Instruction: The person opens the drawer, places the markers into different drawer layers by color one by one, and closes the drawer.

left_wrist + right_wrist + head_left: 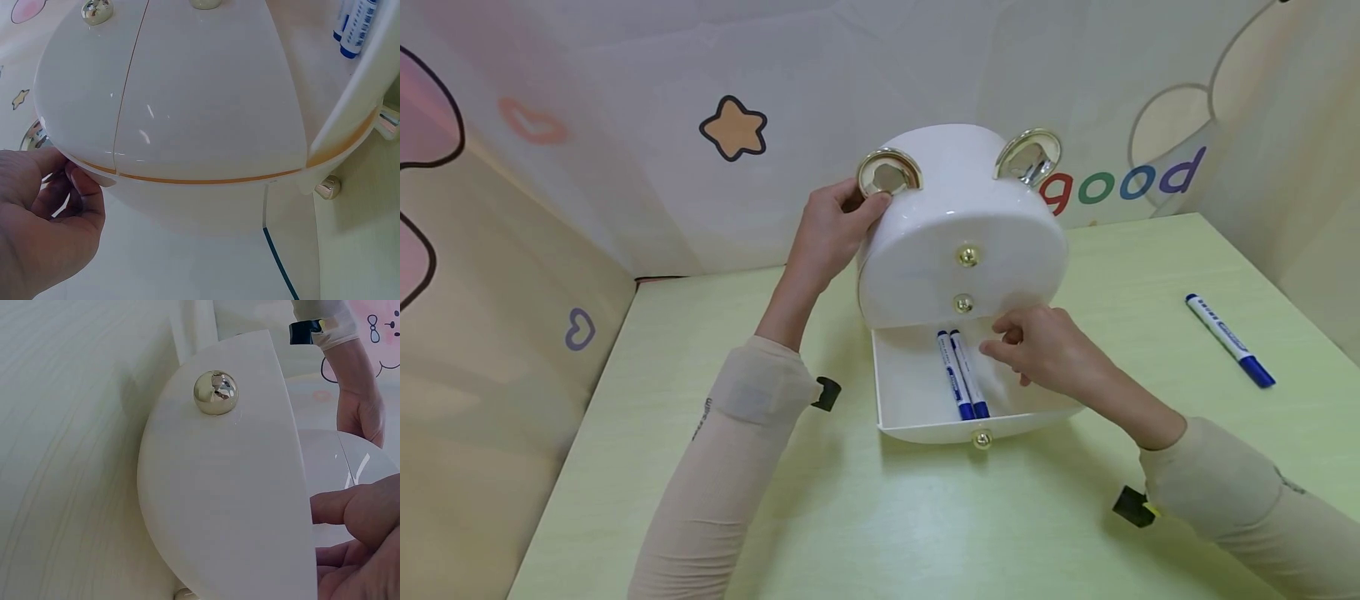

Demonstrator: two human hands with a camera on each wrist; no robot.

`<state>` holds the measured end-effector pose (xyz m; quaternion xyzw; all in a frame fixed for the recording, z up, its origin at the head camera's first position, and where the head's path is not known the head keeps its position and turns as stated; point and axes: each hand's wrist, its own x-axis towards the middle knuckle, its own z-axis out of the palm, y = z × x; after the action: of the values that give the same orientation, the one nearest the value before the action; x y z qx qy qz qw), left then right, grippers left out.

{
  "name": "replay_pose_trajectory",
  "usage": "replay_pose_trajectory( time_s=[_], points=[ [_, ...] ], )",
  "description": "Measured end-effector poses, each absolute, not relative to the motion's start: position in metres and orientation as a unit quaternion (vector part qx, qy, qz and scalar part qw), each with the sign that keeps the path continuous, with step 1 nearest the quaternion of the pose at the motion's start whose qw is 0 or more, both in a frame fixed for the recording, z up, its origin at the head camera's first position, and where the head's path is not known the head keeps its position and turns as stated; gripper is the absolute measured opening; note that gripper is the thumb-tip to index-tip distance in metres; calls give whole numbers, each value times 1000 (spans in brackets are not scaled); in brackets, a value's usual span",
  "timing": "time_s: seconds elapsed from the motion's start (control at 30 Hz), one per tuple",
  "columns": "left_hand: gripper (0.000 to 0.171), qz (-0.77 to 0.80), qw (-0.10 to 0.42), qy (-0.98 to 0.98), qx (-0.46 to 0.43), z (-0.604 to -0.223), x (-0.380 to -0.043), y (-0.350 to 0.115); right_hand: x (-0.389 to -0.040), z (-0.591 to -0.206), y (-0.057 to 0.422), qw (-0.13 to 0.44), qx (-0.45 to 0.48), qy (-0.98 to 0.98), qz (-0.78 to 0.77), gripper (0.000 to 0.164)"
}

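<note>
A glossy white drawer box [913, 271] with gold ears and round gold knobs stands on the table. Its bottom drawer [906, 379] is pulled out, and two blue-capped white markers, a left one [953, 375] and a right one [970, 375], lie side by side inside. My left hand [829, 233] holds the box at its upper left, thumb by the left ear [889, 172]. In the left wrist view, thumb and fingers meet at the box's edge. Over the right part of the drawer hovers my right hand [1048, 350], fingers loosely bent, with nothing visible in them.
Another blue-capped marker [1228, 340] lies on the pale green table [925, 525] at the right. The right ear [1030, 157] juts from the box top. Behind stands a printed cloth backdrop [625, 100]. In the right wrist view, the drawer front's gold knob [215, 392] sticks out.
</note>
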<state>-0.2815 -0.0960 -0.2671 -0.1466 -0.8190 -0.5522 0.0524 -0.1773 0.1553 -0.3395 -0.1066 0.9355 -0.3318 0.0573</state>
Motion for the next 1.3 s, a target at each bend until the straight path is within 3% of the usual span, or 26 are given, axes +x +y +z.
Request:
replay_pose_trajectory(
  time_s=[0.3,0.63,1.3],
  points=[
    [19,-553,51,-819,-142,-268,-281,-97,-175,-338,156,54,-107,940,-318,30],
    [19,-556,52,-817,-145,-268,-280,-97,-172,-336,162,37,-110,948,-297,26],
    [19,-554,47,-818,-145,-267,-280,-96,-161,-321,182,18,-95,950,-296,36]
  ],
)
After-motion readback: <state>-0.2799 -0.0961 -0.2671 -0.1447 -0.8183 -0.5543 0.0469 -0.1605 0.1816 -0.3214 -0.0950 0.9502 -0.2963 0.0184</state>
